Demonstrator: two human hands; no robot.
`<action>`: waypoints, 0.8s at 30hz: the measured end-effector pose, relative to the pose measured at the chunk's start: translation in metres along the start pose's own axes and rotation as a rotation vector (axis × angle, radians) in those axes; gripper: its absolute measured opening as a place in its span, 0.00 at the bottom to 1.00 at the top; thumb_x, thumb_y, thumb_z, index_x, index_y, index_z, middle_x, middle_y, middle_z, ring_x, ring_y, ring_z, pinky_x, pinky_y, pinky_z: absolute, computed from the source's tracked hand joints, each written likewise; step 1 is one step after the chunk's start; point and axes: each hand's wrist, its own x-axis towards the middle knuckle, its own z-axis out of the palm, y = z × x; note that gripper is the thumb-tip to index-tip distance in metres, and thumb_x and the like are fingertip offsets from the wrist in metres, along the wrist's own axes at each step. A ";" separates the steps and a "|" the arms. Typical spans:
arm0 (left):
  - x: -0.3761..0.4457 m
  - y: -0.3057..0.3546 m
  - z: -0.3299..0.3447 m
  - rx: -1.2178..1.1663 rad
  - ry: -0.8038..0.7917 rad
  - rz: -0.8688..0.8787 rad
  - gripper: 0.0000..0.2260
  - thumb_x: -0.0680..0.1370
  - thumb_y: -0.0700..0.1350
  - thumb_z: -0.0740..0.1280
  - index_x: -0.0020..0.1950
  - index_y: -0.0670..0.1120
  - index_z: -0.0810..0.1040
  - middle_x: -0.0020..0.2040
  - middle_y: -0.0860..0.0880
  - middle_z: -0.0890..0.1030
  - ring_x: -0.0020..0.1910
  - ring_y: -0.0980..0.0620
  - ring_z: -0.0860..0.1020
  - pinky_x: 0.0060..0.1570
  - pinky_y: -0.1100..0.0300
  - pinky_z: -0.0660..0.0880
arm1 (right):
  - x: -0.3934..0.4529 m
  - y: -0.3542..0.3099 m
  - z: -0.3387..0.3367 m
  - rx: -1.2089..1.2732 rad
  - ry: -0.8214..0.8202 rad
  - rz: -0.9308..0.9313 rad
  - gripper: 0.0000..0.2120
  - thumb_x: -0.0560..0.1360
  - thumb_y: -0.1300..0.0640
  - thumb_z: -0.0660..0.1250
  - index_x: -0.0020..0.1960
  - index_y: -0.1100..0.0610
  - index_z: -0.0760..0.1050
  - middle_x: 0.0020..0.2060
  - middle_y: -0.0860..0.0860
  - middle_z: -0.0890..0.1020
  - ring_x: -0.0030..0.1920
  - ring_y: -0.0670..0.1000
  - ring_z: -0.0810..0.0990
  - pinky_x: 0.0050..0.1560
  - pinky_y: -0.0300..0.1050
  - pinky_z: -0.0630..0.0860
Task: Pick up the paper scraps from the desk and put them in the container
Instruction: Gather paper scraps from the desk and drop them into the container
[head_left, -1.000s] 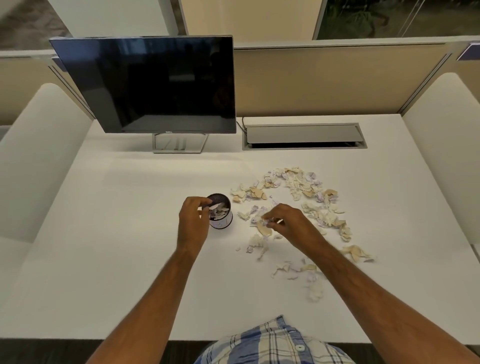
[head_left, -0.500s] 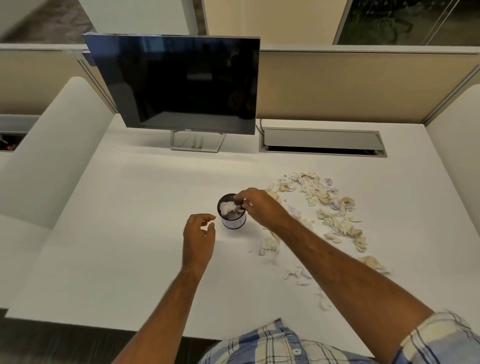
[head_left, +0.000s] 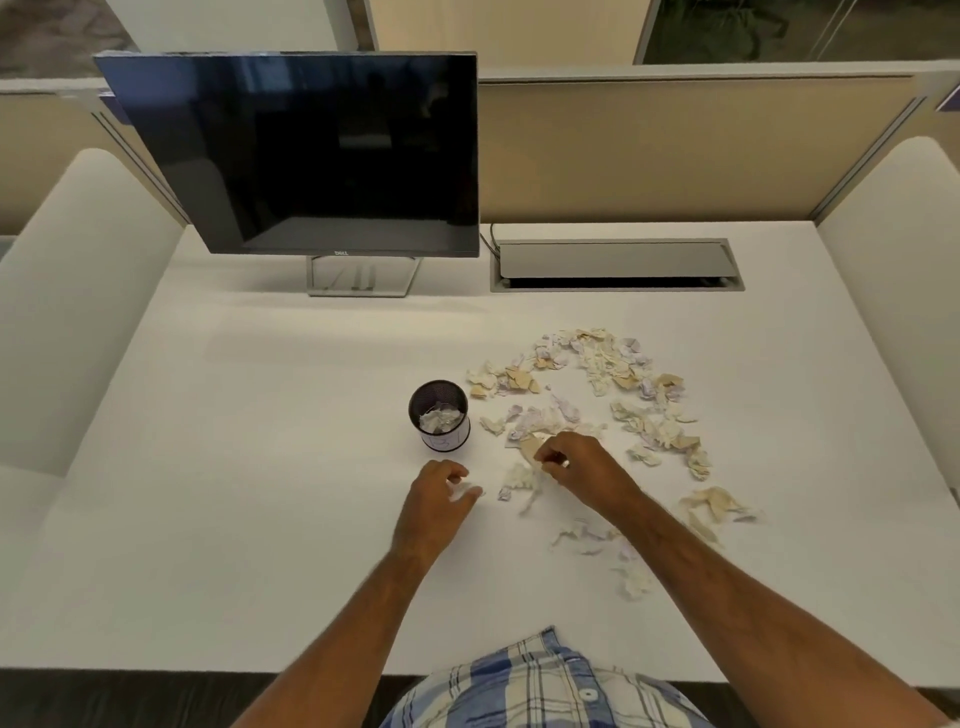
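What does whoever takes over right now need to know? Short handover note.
Left hand: on the desk near the container, fingers loosely curled at a small white scrap; grip unclear through blur.
Right hand: pinching a tan scrap at the near edge of the pile.
Done: container partly filled with scraps.
Left: most paper scraps lie in an arc right of the container, with more strays under the right forearm.

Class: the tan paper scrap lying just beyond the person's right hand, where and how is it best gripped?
Probably pinch the tan scrap at its raised, crumpled near edge, coming from above on the right hand side. It lies flat on the desk, so only lifted folds offer a grip.
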 end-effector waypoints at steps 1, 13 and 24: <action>0.000 0.003 0.007 0.029 -0.032 0.015 0.13 0.74 0.49 0.77 0.55 0.50 0.80 0.52 0.55 0.77 0.45 0.60 0.77 0.46 0.66 0.75 | -0.004 0.003 0.003 -0.017 -0.019 -0.004 0.07 0.78 0.61 0.70 0.54 0.53 0.82 0.48 0.46 0.81 0.46 0.44 0.79 0.47 0.37 0.74; -0.003 0.027 0.046 0.206 -0.071 0.028 0.16 0.72 0.51 0.77 0.56 0.47 0.79 0.54 0.51 0.75 0.53 0.52 0.75 0.55 0.57 0.76 | -0.007 0.000 0.033 -0.273 -0.189 -0.145 0.27 0.76 0.55 0.72 0.73 0.50 0.72 0.68 0.50 0.70 0.65 0.53 0.70 0.63 0.45 0.73; 0.004 0.030 0.049 0.259 -0.097 0.022 0.06 0.78 0.41 0.70 0.54 0.45 0.82 0.52 0.49 0.79 0.51 0.51 0.79 0.54 0.56 0.77 | -0.009 0.001 0.035 -0.409 -0.128 -0.248 0.11 0.81 0.59 0.63 0.62 0.56 0.77 0.56 0.55 0.75 0.55 0.55 0.76 0.50 0.48 0.73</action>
